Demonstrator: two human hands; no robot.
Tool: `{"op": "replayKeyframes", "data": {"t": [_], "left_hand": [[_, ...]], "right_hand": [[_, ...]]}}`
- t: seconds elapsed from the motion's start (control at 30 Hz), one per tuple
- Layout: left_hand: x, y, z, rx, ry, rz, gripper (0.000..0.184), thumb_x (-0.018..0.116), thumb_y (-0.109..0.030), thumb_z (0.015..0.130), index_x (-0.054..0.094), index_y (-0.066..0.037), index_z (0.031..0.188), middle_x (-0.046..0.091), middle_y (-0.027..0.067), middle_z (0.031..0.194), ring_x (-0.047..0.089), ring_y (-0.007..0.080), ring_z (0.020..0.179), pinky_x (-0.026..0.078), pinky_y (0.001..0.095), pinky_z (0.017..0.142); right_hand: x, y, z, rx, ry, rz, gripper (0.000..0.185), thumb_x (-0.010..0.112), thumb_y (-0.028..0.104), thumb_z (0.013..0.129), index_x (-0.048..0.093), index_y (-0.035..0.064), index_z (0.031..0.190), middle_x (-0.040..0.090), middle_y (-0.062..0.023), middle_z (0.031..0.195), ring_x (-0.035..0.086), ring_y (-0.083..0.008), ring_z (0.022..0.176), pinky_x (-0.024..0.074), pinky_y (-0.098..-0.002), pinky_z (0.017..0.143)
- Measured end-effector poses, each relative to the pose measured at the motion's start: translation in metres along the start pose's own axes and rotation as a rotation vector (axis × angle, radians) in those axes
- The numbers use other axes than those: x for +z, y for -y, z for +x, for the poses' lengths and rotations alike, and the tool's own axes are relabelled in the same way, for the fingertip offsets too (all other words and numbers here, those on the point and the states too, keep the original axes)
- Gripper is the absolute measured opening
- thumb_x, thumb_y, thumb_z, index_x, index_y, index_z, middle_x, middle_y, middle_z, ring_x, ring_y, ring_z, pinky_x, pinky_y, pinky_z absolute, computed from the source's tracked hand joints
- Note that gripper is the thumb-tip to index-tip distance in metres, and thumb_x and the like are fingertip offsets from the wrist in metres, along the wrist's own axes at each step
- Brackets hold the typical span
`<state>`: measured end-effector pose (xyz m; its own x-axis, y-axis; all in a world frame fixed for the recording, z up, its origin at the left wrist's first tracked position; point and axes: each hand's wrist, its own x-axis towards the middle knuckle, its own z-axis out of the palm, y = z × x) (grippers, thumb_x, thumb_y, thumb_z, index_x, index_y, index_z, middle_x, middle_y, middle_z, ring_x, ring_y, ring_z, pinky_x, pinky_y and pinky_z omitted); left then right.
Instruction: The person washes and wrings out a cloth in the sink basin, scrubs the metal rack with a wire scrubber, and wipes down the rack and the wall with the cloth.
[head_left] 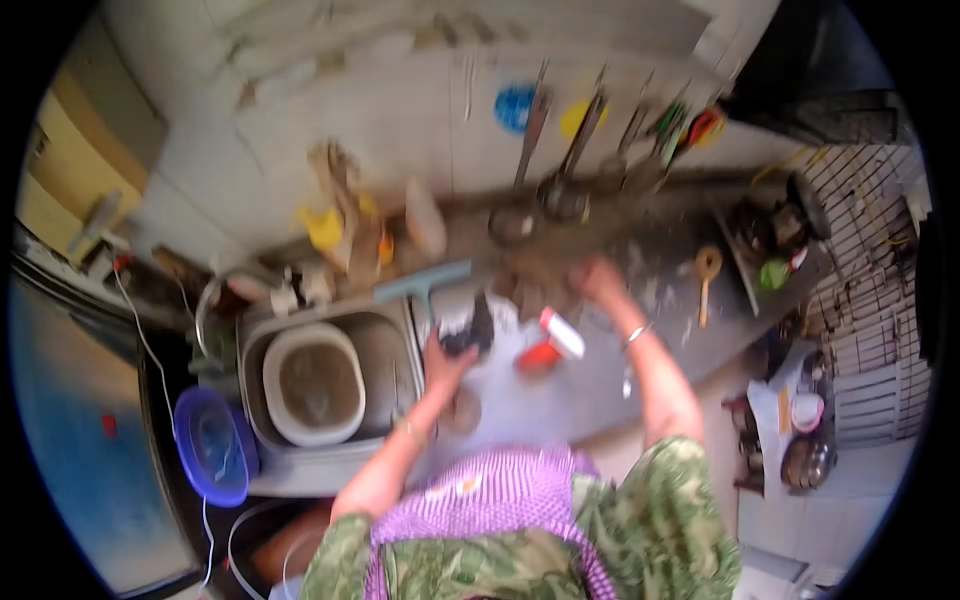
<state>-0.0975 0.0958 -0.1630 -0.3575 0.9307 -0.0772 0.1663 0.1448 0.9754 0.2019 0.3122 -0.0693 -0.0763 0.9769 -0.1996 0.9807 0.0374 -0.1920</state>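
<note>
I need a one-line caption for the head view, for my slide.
Left hand at a dark blurred object, right hand by a crumpled brown cloth, over a grey counter.

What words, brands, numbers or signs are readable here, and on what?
None can be read.
Red-and-white item on the counter: too blurred to show any lettering.
Red patch on the blue panel: too small to make out.
Mark on the purple-and-white apron: too blurred.

A pale wall point(400, 120) spans the upper frame; a wire grid point(862, 240) stands right, a blue panel point(90, 430) lower left.
</note>
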Motion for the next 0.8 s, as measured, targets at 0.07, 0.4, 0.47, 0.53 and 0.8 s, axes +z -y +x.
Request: {"op": "replayKeyframes", "data": {"t": [0.07,0.4,0.47,0.53,0.8], "left_hand": [[-0.009,-0.009,-0.013,-0.078,-0.007,0.237,0.086,0.082,-0.026,0.077,0.037,0.007,0.142,0.054,0.0241,0.128,0.058,0.0338,0.113,0.05,0.0375,0.095],[-0.098,-0.015,-0.068,-0.239,-0.104,-0.056,0.031,0.065,-0.011,0.089,0.061,0.002,0.116,0.067,0.0125,0.101,0.068,0.019,0.083,0.054,0.0294,0.074],[-0.107,-0.015,-0.083,-0.29,-0.195,-0.166,0.027,0.063,-0.009,0.09,0.06,0.002,0.114,0.067,0.0115,0.097,0.068,0.0184,0.082,0.054,0.0281,0.069],[-0.12,-0.007,-0.092,-0.315,-0.247,-0.158,0.024,0.063,-0.008,0.091,0.06,0.001,0.113,0.066,0.0092,0.094,0.068,0.0171,0.078,0.052,0.0256,0.064],[-0.141,0.005,-0.115,-0.332,-0.373,-0.155,0.022,0.062,-0.007,0.092,0.06,0.0,0.113,0.066,0.0072,0.093,0.066,0.0157,0.075,0.05,0.0232,0.062]], "right_hand": [[0.087,-0.032,0.013,0.023,0.05,0.164,0.051,0.074,0.044,0.076,0.07,0.0022,0.105,0.064,-0.0227,0.12,0.062,-0.0382,0.11,0.0508,-0.0447,0.092],[0.059,-0.033,0.034,-0.144,-0.255,0.898,0.007,0.055,0.014,0.088,0.058,0.0071,0.088,0.051,0.0026,0.081,0.044,-0.0074,0.076,0.0395,-0.0258,0.066],[0.026,-0.033,0.039,-0.257,-0.406,1.068,0.006,0.054,0.014,0.09,0.056,0.0082,0.088,0.051,0.0029,0.082,0.043,-0.0073,0.077,0.0391,-0.0254,0.067],[-0.056,-0.008,0.017,-0.307,-0.539,1.277,0.006,0.052,0.013,0.091,0.055,0.0094,0.087,0.051,0.0033,0.082,0.045,-0.0076,0.078,0.0398,-0.0249,0.07],[-0.372,0.024,-0.019,-0.726,-0.935,1.244,0.018,0.05,0.008,0.096,0.059,0.0012,0.11,0.063,-0.0089,0.106,0.059,-0.0183,0.099,0.0484,-0.0316,0.089]]}}
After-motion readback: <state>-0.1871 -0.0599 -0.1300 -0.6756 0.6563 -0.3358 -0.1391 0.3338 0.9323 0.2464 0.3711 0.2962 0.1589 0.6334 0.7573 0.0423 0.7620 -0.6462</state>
